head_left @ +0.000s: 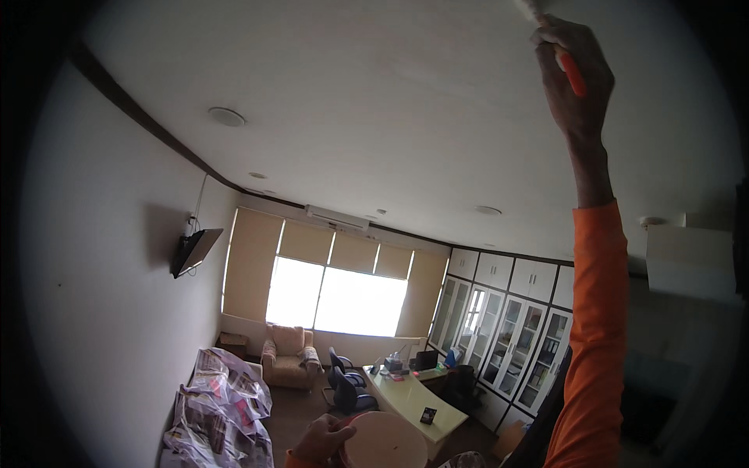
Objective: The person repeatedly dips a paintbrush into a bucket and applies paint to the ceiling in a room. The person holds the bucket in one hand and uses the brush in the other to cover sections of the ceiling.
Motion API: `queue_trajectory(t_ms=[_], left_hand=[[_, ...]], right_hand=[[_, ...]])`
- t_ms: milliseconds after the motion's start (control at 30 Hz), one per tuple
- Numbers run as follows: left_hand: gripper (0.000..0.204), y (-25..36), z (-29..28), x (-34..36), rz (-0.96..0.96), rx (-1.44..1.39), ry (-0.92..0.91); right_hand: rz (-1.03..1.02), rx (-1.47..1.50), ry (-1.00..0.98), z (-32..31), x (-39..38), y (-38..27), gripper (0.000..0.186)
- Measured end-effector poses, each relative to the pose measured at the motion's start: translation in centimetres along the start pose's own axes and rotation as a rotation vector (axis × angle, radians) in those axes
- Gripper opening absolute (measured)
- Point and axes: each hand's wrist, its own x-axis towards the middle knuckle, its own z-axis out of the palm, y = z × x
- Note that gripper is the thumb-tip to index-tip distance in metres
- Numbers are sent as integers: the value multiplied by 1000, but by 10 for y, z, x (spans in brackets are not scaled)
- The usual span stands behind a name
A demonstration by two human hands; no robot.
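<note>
Raised at the upper right, my right hand (577, 74) is closed around a paintbrush (574, 76) with an orange handle. Its pale bristle end points up to the white ceiling (374, 78); whether the bristles touch it is hard to tell at the picture's edge. Low in the middle, my left hand (321, 438) grips the rim of a round tub (386, 442). The tub's top shows a pale cream surface with a small dark speck. Its lower part is cut off by the frame.
Below stand a curved desk (425, 402), office chairs (349, 394) and an armchair (289, 359). Covered furniture (218, 413) lines the left wall, under a wall-mounted screen (197, 251). Glass-doored cabinets (511, 324) fill the right side. Round fittings (226, 117) dot the ceiling.
</note>
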Motion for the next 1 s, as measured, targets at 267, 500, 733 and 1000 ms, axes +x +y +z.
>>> queue_trajectory(t_ms=[267,500,733,1000], left_hand=[[52,-38,0,16,-169,-38,-162],[42,-43,0,19,-67,-50,-87],[42,-28,14,17,84,-218,-93],[47,-39,1,17,-228,-116,-162]], right_hand=[[134,-273,-259,82,-142,-38,25],[250,-22,-450,100,-194,-57,17],[74,93,-169,-30,2,21,13],[75,-29,167,1,3,-3,15]])
